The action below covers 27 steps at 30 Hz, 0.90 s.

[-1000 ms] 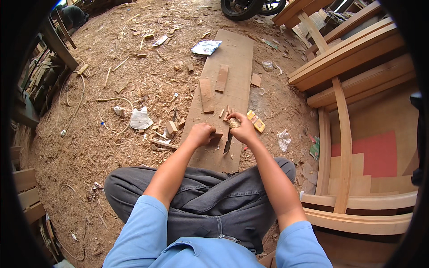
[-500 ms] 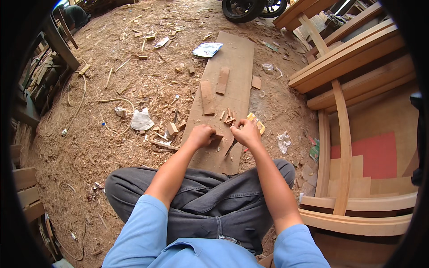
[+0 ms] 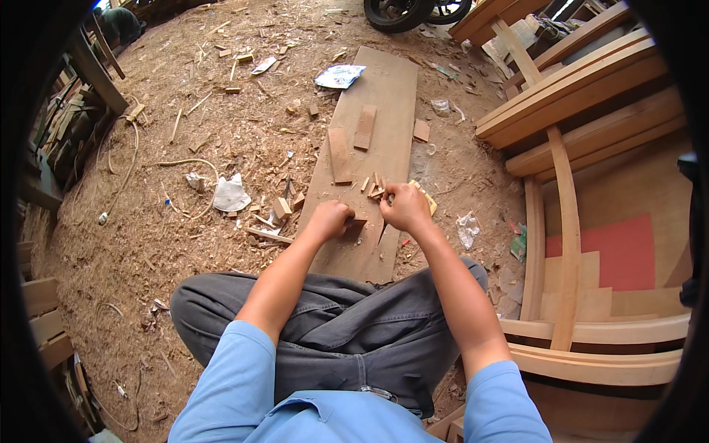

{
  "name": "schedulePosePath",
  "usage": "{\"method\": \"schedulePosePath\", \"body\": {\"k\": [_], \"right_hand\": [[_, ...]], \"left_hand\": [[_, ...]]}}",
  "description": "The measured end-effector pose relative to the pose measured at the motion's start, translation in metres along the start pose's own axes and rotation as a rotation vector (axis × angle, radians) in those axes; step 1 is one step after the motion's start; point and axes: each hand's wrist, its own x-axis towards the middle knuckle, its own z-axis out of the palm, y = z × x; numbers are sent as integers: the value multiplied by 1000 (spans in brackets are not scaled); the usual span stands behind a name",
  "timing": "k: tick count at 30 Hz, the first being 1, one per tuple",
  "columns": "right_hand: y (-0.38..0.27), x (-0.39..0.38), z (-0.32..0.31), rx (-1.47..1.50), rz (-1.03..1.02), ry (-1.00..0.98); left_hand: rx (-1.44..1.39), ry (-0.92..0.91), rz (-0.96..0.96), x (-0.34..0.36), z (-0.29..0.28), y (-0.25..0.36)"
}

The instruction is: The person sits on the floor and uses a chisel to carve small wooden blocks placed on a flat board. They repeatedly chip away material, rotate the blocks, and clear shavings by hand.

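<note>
My left hand (image 3: 331, 220) is closed on a small reddish-brown piece of wood (image 3: 357, 226), low over a long flat board on the ground. Just to its right, my right hand (image 3: 407, 207) pinches a thin, dark, blade-like tool (image 3: 382, 234) that points down toward the board. Its exact kind is hard to make out, and its upper part is hidden by my fingers. Several short wooden sticks (image 3: 376, 187) lie in a small heap beyond my right fingertips. Partly behind that hand is a yellow item (image 3: 428, 198).
On the long board (image 3: 391, 88) lie two flat wood strips (image 3: 340, 156) and a white-blue packet (image 3: 340, 76). Wood shavings and offcuts cover the ground. Wooden frames (image 3: 569, 221) stand close on the right. A cable (image 3: 136, 159) runs along the left, and a wheel (image 3: 399, 13) is at the back.
My right hand has turned and shifted slightly, so the dark tool now shows as a narrower, steeper line. My left hand keeps its hold on the wood. The whole view has shifted slightly.
</note>
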Motion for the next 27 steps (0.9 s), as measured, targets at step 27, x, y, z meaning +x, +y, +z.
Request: {"method": "schedulePosePath", "body": {"k": [27], "right_hand": [[-39, 27, -12, 37, -386, 57]], "left_hand": [[-13, -68, -55, 2, -8, 6]]}}
